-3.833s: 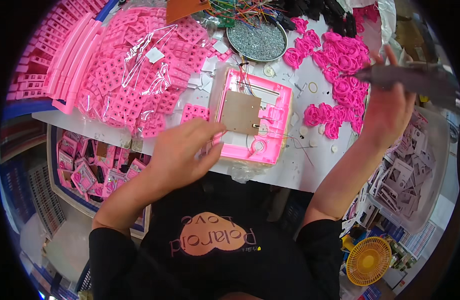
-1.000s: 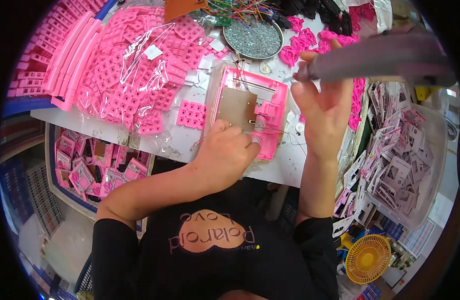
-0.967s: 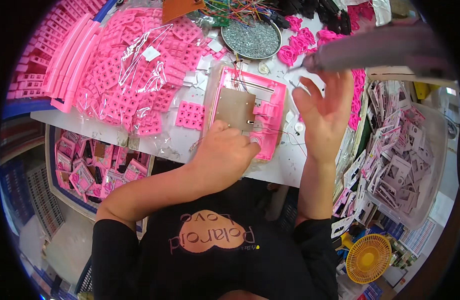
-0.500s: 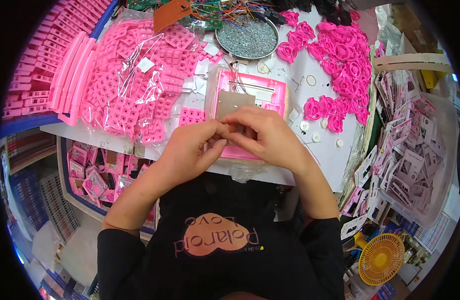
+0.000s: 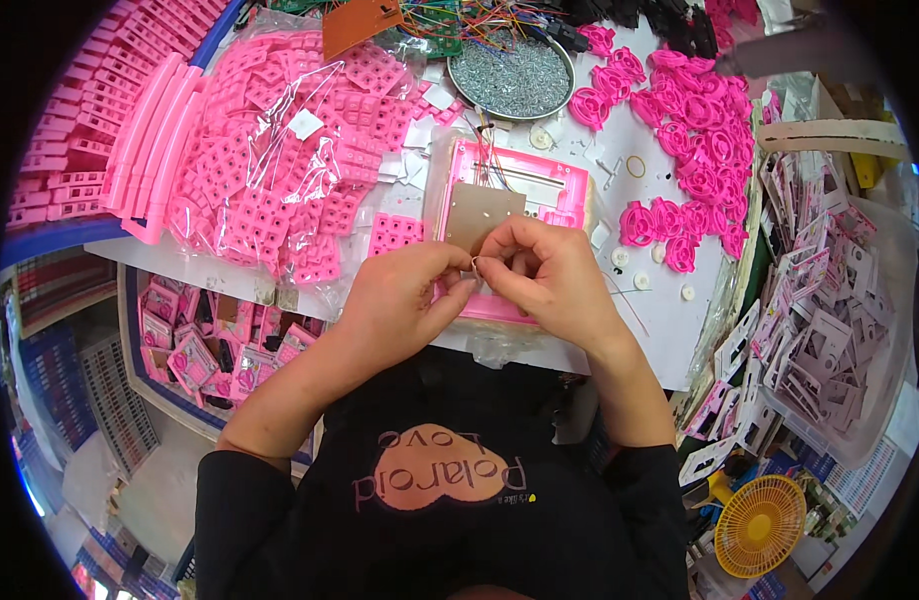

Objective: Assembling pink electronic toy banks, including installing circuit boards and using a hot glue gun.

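My left hand [image 5: 410,290] and my right hand [image 5: 545,280] meet in a pinch over the near part of a pink plastic housing [image 5: 570,190]. Between the fingertips shows a small, thin, pale loop [image 5: 474,264], too small to name surely. Both hands are closed on it, thumbs against forefingers. The housing lies open on the white-covered table, with a brown circuit board [image 5: 473,205] inside and thin coloured wires [image 5: 490,150] running out at its far side. The near end of the housing is partly hidden by my fingers.
A clear bag of pink keypads [image 5: 280,170] lies left, beside stacked pink shells [image 5: 90,90]. Behind stands a round tray of screws [image 5: 510,75]. Pink rings [image 5: 695,150] and white wheels [image 5: 641,282] lie right. Crates of parts [image 5: 195,345] and cards [image 5: 830,320] flank the table.
The whole view has shifted slightly, so the table things sit further right. My right hand has turned a little and the fingertips have parted slightly, so the pale loop now shows between them.
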Tool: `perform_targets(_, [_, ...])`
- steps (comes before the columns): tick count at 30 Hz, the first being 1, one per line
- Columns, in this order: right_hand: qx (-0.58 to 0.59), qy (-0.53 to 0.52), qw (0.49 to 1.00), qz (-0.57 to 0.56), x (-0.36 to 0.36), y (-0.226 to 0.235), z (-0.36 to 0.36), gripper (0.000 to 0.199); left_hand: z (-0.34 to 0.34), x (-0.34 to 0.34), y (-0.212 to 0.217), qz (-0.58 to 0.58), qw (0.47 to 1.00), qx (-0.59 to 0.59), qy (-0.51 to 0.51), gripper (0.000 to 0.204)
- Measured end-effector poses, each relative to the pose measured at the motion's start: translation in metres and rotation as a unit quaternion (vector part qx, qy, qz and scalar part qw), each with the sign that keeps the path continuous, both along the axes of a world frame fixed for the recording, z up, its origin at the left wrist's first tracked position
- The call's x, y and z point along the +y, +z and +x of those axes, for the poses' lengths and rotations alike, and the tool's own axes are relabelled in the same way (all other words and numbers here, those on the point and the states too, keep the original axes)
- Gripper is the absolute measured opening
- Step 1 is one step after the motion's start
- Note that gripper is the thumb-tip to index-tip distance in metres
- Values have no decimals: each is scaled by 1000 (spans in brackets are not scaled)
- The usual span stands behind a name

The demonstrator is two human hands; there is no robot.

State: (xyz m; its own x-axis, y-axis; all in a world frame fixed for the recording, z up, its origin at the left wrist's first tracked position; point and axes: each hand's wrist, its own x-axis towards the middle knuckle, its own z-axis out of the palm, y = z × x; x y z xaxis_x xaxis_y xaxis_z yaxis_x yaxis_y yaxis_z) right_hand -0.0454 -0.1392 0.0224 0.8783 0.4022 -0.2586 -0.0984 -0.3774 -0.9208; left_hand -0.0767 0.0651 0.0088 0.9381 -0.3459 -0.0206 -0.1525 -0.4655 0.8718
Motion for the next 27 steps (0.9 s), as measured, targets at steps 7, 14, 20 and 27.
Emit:
perform_targets(7, [-7,-13,1000,3,1,-2,-2,13,1,-2,-3,-9,1000,-9,12,16])
perform_targets(14, [-25,-16,1000,0,0,-2,-4,11,1,-12,-11,-7,998,-50,37,10])
perform_targets(20, [7,-48,999,-6,0,1,-6,10,3,-4,-1,27,997,-56,56,12])
perform_targets(27, [13,-49,999,6,0,-1,-6,9,3,-3,-7,6,997,-61,52,12])
